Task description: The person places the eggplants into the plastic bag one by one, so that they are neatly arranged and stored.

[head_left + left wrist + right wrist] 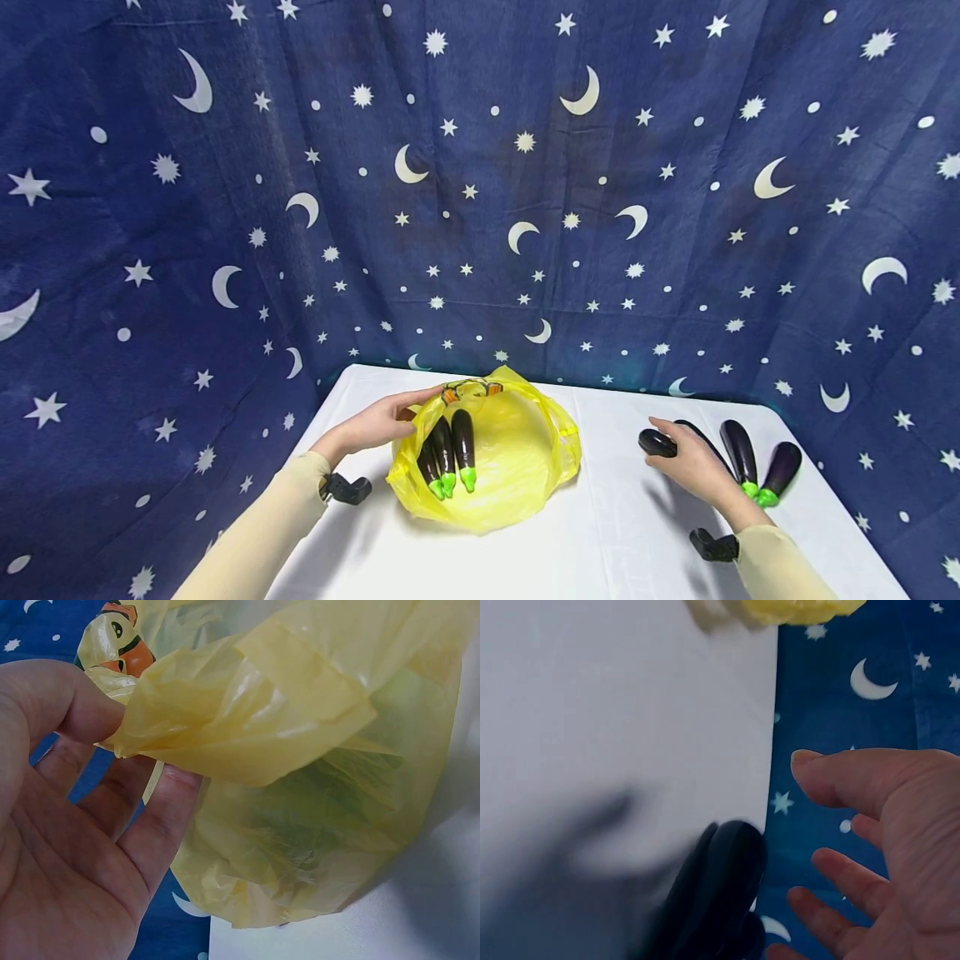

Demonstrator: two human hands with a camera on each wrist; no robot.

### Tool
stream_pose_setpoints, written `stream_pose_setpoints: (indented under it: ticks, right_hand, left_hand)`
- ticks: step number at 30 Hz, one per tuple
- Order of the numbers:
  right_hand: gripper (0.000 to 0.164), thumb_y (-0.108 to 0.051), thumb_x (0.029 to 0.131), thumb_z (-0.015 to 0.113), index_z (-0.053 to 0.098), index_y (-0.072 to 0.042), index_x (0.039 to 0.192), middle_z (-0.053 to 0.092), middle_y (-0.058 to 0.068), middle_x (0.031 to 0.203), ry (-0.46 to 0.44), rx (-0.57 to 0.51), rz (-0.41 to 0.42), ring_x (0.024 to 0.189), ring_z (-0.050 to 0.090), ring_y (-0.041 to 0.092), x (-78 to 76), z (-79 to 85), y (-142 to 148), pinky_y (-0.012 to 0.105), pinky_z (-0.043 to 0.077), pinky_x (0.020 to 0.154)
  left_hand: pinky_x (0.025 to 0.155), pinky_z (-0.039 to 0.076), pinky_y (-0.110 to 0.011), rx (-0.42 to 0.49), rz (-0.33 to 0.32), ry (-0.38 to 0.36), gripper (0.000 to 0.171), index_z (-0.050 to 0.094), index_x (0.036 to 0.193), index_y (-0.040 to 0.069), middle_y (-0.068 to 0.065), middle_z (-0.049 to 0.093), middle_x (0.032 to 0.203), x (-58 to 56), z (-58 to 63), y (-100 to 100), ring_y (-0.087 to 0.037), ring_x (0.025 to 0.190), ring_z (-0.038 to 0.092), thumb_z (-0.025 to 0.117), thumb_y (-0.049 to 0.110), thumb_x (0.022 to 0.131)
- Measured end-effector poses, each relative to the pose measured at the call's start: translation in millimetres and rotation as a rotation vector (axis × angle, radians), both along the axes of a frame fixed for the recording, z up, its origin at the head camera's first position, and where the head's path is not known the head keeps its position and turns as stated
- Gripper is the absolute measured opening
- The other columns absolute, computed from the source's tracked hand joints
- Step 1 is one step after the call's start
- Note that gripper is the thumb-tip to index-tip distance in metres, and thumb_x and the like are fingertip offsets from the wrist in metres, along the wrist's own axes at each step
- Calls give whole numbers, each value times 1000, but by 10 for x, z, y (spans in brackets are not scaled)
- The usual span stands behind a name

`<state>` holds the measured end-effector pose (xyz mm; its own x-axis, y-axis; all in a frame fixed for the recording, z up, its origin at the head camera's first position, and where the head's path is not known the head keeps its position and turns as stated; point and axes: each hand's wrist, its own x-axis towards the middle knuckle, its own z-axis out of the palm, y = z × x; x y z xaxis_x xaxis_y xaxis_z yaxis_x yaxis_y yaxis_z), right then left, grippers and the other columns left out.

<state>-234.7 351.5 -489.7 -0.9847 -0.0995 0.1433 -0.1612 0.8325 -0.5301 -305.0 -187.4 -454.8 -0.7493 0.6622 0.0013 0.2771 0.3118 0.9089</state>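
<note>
A yellow plastic bag [517, 467] lies on the table with its mouth spread wide and three eggplants [444, 446] with green stems inside. My left hand [378, 425] pinches the bag's left edge; in the left wrist view the thumb lies over the film and fingers are behind it. On the right, my right hand [693, 462] hovers above several dark eggplants [738, 446], its fingers spread with nothing between them. The end of one eggplant [657, 442] shows beside its fingertips. In the right wrist view, an eggplant [731, 870] is left of the hand.
A white cloth [611, 500] covers the table. Dark blue fabric [487, 208] with moons and stars hangs behind and along both sides. A black wrist camera [348, 489] sits below the left sleeve, another black camera [712, 546] by the right.
</note>
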Motion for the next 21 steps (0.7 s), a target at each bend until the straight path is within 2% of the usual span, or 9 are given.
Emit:
stream_pose_setpoints:
  ticks: [8,21]
  right_hand:
    - [76,-24,88,79,45,4,150,43,37,145,-35,70,-27,131,39,58,-30,-116,193,71,36,100]
    - [68,-18,87,75,50,0,147,45,37,144,-47,164,-49,131,40,60,-103,-215,407,74,37,97]
  left_hand:
    - [106,43,-37,-14,9,1,75,40,159,28,2,43,159,8,17,9,-22,132,53,55,-6,94]
    - [108,43,-40,-15,18,-12,79,40,159,31,2,44,157,-12,-8,8,-22,133,51,54,-8,92]
